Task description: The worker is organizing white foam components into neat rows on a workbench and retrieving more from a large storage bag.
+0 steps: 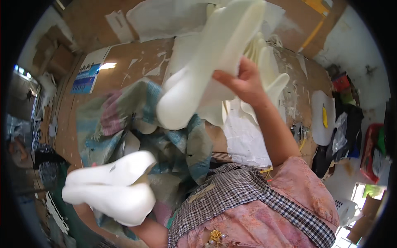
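Note:
My right hand is raised over the workbench, its thumb and fingers closed on large, pale cream insoles that lie one against another. They slant from the upper right down toward the middle. Low on the left, my left hand holds a pair of white insoles side by side. That pair covers most of its fingers. Between my hands is an open woven sack in grey, teal and pink, with pale pieces showing inside. More cream insoles stand behind my right hand.
The brown workbench carries paper scraps and a blue printed sheet. White paper lies near my checked apron. To the right are a pale panel with a yellow tool, dark bags and a red basket.

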The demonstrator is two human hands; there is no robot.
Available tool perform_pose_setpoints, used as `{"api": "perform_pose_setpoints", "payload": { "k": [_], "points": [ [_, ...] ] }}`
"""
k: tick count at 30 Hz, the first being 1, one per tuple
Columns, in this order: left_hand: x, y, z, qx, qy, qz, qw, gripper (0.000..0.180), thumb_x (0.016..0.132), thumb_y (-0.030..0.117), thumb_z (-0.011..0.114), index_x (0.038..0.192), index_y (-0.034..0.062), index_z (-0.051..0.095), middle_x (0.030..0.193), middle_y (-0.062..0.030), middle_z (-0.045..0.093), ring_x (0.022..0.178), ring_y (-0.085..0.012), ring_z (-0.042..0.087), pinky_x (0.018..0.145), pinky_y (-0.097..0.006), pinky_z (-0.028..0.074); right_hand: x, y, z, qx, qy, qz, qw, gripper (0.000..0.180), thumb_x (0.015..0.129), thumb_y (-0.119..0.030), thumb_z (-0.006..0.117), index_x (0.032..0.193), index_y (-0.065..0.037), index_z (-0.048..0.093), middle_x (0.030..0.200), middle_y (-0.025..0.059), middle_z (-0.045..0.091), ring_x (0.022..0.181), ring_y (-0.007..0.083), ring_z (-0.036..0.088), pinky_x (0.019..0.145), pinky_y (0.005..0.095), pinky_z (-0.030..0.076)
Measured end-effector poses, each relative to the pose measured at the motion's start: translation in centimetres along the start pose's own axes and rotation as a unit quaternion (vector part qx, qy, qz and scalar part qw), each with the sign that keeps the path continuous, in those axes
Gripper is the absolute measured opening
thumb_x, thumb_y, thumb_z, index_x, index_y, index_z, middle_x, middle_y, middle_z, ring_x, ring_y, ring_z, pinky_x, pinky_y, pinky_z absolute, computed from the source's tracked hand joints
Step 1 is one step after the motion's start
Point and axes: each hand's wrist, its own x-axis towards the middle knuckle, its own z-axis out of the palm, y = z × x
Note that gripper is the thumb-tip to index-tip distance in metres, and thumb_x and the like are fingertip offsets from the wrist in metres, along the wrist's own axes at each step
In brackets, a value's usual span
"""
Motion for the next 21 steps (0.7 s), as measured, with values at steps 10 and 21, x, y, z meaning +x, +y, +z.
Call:
{"api": "perform_pose_setpoints", "payload": {
  "k": [10, 21],
  "points": [
    [20.9, -13.1, 26.9, 0.149, -0.164, -0.202, 0.954, 0.043, 0.077, 0.008, 0.051, 0.119, -0.0011, 0.051, 0.108, -0.0109, 0.060, 0.095, -0.0235, 0.060, 0.085, -0.033, 0.049, -15.5, 0.9, -19.7, -0.235, 0.210, 0.211, 0.925, 0.032, 0.078, -0.016, 0.072, 0.103, -0.002, 0.060, 0.096, 0.0055, 0.062, 0.086, 0.0132, 0.058, 0.068, 0.0297, 0.049],
    [24.4, -17.8, 26.6, 0.411, -0.152, -0.343, 0.831, 0.045, 0.060, 0.003, 0.050, 0.104, -0.0045, 0.060, 0.093, -0.0094, 0.062, 0.080, -0.0180, 0.059, 0.071, -0.028, 0.049, -12.8, 5.9, -18.3, -0.339, 0.082, 0.349, 0.870, 0.036, 0.070, -0.025, 0.071, 0.089, -0.005, 0.048, 0.082, 0.0133, 0.055, 0.073, 0.0282, 0.054, 0.069, 0.0360, 0.045]
  ]
}}
